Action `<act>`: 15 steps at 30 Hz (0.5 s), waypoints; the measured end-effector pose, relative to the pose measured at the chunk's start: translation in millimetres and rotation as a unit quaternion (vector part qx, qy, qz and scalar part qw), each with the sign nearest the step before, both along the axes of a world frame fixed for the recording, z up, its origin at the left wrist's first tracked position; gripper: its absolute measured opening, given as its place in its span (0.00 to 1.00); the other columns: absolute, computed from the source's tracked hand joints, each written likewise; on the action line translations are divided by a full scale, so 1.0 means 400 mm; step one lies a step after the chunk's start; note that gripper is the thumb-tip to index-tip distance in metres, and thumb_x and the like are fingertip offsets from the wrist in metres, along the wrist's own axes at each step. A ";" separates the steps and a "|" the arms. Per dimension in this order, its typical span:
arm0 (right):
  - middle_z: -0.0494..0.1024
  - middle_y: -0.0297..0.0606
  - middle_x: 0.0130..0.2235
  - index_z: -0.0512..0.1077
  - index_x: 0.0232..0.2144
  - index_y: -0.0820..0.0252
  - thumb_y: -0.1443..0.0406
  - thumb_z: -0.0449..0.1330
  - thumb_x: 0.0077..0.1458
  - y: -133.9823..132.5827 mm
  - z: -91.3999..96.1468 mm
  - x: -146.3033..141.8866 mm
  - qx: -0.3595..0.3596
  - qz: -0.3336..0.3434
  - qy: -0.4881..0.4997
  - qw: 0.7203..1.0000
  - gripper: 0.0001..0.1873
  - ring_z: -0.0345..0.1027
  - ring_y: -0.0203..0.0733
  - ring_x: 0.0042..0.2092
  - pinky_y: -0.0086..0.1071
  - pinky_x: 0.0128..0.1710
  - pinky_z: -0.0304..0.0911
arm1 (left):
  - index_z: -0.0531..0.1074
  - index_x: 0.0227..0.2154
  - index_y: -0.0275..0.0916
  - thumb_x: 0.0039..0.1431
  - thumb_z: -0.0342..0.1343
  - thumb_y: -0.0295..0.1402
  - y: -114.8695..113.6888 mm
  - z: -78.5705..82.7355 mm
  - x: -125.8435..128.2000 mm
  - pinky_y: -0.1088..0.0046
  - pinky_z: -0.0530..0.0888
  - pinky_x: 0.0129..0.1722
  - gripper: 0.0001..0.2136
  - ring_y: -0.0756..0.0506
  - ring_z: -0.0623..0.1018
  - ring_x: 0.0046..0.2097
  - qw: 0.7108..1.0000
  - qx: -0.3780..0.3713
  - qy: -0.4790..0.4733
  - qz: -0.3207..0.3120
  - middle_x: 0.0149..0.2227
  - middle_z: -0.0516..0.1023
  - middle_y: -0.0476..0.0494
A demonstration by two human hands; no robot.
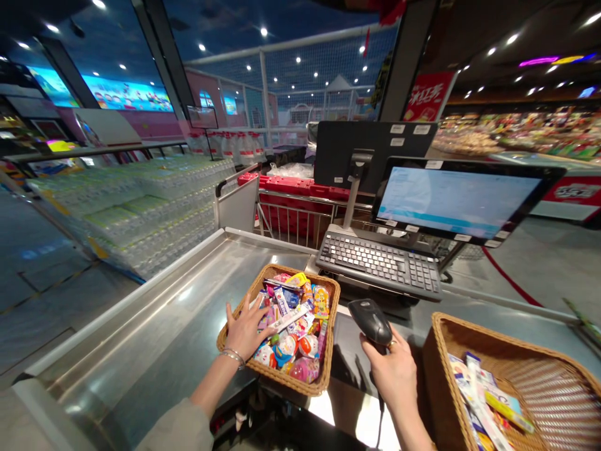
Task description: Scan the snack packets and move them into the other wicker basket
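Note:
My left hand [247, 331], with a silver bracelet at the wrist, reaches over the left rim of a wicker basket [335, 307]. Its fingers are spread over the packaged sweets inside, and the thumb lies by a white candy stick [293, 316]. Whether the fingertips press on any packet I cannot tell. Several round sweet packs [285, 347] sit at the basket's near end. My right hand [392, 366] is wrapped round the handle of a black barcode scanner [370, 321], just right of the basket. The scanner's cable hangs below the hand.
A second, deeper wicker basket [439, 376] at the right holds several candy sticks [483, 401]. Behind the scanner stand a black keyboard [380, 260] and a lit monitor [455, 200]. The metal counter [154, 338] has a raised edge on the left. A trolley [295, 216] stands beyond it.

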State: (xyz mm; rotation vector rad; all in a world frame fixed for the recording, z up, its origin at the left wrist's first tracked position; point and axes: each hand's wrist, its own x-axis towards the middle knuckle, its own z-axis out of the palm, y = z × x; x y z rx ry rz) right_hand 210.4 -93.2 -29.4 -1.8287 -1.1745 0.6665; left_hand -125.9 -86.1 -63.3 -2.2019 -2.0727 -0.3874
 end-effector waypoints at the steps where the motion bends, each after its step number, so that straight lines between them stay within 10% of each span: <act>1: 0.70 0.48 0.56 0.79 0.34 0.59 0.48 0.61 0.38 0.001 -0.002 -0.002 0.001 0.002 -0.001 1.000 0.25 0.65 0.57 0.56 0.46 0.58 0.56 | 0.71 0.52 0.51 0.55 0.60 0.46 -0.014 -0.005 -0.001 0.27 0.33 0.59 0.21 0.29 0.55 0.68 1.000 0.004 0.004 0.005 0.64 0.64 0.42; 15: 0.75 0.49 0.51 0.79 0.34 0.60 0.51 0.62 0.42 0.010 -0.021 -0.030 0.050 0.055 -0.015 0.997 0.22 0.63 0.56 0.58 0.44 0.56 0.57 | 0.74 0.40 0.48 0.53 0.60 0.48 -0.018 0.013 0.027 0.29 0.28 0.59 0.15 0.29 0.50 0.69 0.996 -0.071 0.052 0.020 0.66 0.61 0.43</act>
